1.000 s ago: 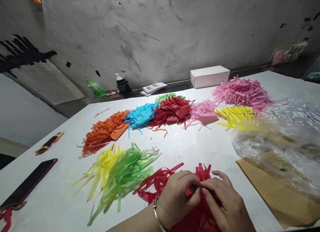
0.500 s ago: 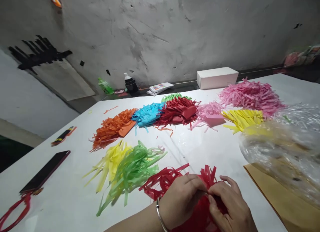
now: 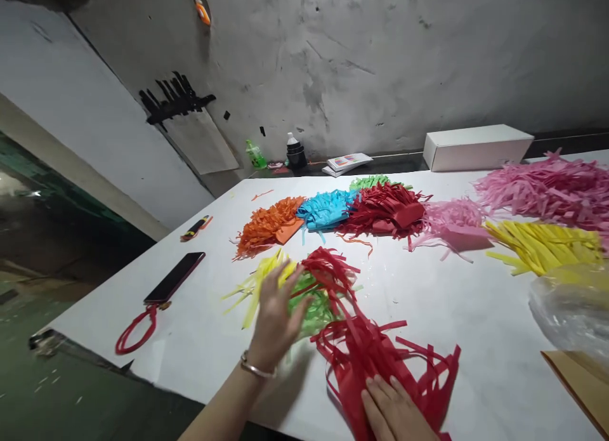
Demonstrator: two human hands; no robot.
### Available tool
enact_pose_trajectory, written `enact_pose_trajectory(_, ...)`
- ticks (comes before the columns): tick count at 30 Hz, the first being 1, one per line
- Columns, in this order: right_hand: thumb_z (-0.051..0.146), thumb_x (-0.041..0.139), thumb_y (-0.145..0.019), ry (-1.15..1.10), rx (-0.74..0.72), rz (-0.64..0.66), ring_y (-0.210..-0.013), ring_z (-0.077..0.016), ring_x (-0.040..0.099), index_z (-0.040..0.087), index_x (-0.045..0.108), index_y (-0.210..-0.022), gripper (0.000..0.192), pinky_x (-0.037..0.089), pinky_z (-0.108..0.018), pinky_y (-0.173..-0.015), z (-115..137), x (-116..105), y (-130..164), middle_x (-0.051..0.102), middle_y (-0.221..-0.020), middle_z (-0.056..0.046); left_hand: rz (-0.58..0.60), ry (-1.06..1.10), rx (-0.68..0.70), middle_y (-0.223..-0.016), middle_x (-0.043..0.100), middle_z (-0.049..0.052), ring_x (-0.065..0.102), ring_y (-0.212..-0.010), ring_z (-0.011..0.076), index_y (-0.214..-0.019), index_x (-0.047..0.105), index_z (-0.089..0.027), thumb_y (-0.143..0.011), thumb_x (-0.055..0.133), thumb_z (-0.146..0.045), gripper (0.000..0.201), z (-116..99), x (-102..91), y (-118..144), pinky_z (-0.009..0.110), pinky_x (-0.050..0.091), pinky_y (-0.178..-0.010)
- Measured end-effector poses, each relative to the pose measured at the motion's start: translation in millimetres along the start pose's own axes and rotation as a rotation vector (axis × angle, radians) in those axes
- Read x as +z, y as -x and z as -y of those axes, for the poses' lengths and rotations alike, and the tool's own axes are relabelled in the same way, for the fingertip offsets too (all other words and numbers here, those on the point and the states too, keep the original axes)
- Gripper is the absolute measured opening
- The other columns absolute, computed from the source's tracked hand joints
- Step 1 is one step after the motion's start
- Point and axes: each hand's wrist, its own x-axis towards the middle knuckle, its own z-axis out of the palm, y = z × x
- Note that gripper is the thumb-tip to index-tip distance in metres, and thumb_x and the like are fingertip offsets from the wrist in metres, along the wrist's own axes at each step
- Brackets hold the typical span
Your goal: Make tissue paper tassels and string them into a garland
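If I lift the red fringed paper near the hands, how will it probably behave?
The red fringed paper is cut into long thin strips that curl and splay, so it would probably flop and dangle. It looks thin, likely very light. Strips lie across the green fringed paper, so they may snag or tear.

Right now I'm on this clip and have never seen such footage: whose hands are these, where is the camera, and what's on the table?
The camera sits on a person's head, looking down at their own bare hands. The left hand, with a bangle at the wrist, is spread open over the yellow and green paper fringes. The right hand presses flat on a red paper fringe. The white table also carries orange, blue, red, pink and yellow fringe piles, a phone and a white box.
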Motion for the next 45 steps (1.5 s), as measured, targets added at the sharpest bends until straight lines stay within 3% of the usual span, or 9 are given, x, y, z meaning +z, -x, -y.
enact_pose_trajectory(4,0.012,0.037,-0.101,0.029,0.084,-0.113,-0.108,-0.0194,0.071,0.018,0.071,-0.095,0.035,0.026,-0.041,-0.122,4.6,1.8,-2.5,0.078,-0.105,-0.005,0.666,0.279,0.565,-0.132,0.065,0.009,0.056,-0.126,0.0248,-0.135,0.053,-0.027,-0.092,0.065,-0.034,0.046,-32.0,21.0,35.9,0.043,0.040,-0.112)
enact_pose_trajectory(6,0.015,0.036,-0.101,0.021,0.059,-0.074,-0.107,-0.0180,0.070,0.021,0.071,-0.093,0.036,0.018,-0.043,-0.124,-11.1,-18.3,-0.1,0.078,-0.102,-0.001,0.768,0.278,0.616,-0.128,0.069,0.009,0.060,-0.116,0.0255,-0.133,0.054,-0.024,-0.091,0.066,-0.042,0.048,-42.4,32.1,45.8,0.042,0.041,-0.108)
enact_pose_trajectory(9,0.027,0.051,-0.094,0.111,-0.091,0.173,-0.115,-0.0216,0.066,0.024,0.071,-0.101,0.021,0.010,-0.047,-0.125,-47.6,-62.0,9.1,0.073,-0.120,-0.005,0.734,0.104,0.517,-0.130,0.066,0.010,0.060,-0.105,0.0284,-0.127,0.058,-0.022,-0.088,0.068,-0.049,0.048,-47.3,42.7,48.6,0.044,0.046,-0.095)
enact_pose_trajectory(13,0.021,0.054,-0.081,0.289,0.076,0.186,-0.120,-0.0321,0.062,0.019,0.070,-0.100,0.024,0.013,-0.060,-0.121,-73.4,-104.9,17.2,0.068,-0.127,-0.016,0.712,0.017,0.447,-0.118,0.067,0.010,0.060,-0.092,0.0240,-0.115,0.062,-0.021,-0.094,0.061,-0.025,0.021,-53.6,51.8,51.5,0.037,0.047,-0.081)
enact_pose_trajectory(19,0.016,0.048,-0.092,0.111,-0.028,0.151,-0.110,-0.0185,0.067,0.021,0.068,-0.118,0.033,0.028,-0.038,-0.120,-13.4,-71.6,-5.3,0.075,-0.114,-0.003,0.744,0.185,0.258,-0.088,0.063,0.005,0.057,-0.070,0.0158,-0.092,0.064,-0.018,-0.086,0.054,-0.003,0.019,-65.7,67.2,62.2,0.025,0.046,-0.062)
enact_pose_trajectory(22,0.019,0.046,-0.096,0.016,0.205,-0.030,-0.100,-0.0185,0.070,0.021,0.071,-0.095,0.025,0.022,-0.041,-0.121,10.6,-48.5,-4.9,0.078,-0.099,-0.003,0.710,0.310,0.078,-0.090,0.062,0.005,0.060,-0.074,0.0154,-0.092,0.064,-0.017,-0.086,0.046,0.000,0.026,-61.0,62.9,48.6,0.024,0.050,-0.066)
enact_pose_trajectory(27,0.012,0.050,-0.094,-0.160,0.154,0.201,-0.100,-0.0156,0.069,0.025,0.067,-0.092,0.021,0.031,-0.036,-0.115,-14.4,-75.3,-0.8,0.076,-0.102,0.001,0.573,0.357,-0.057,-0.097,0.065,0.007,0.064,-0.089,0.0188,-0.100,0.064,-0.019,-0.087,0.044,-0.002,0.029,-49.7,40.5,25.7,0.031,0.053,-0.078)
enact_pose_trajectory(36,0.010,0.052,-0.091,-0.171,0.240,0.150,-0.107,-0.0183,0.067,0.026,0.064,-0.116,0.032,0.040,-0.043,-0.108,-72.9,-111.1,6.8,0.074,-0.108,-0.003,0.702,0.292,0.456,-0.131,0.062,0.012,0.048,-0.128,0.0333,-0.135,0.052,-0.022,-0.085,0.071,-0.046,0.059,-70.5,37.0,41.7,0.059,0.026,-0.117)
enact_pose_trajectory(45,0.011,0.054,-0.087,0.022,0.323,0.162,-0.122,-0.0260,0.058,0.017,0.065,-0.114,0.030,0.037,-0.051,-0.112,-77.4,-118.9,2.9,0.065,-0.127,-0.012,0.634,0.069,0.441,-0.085,0.064,0.004,0.055,-0.081,0.0201,-0.093,0.064,-0.019,-0.096,0.049,-0.011,0.017,-84.3,77.4,49.1,0.041,0.042,-0.092)
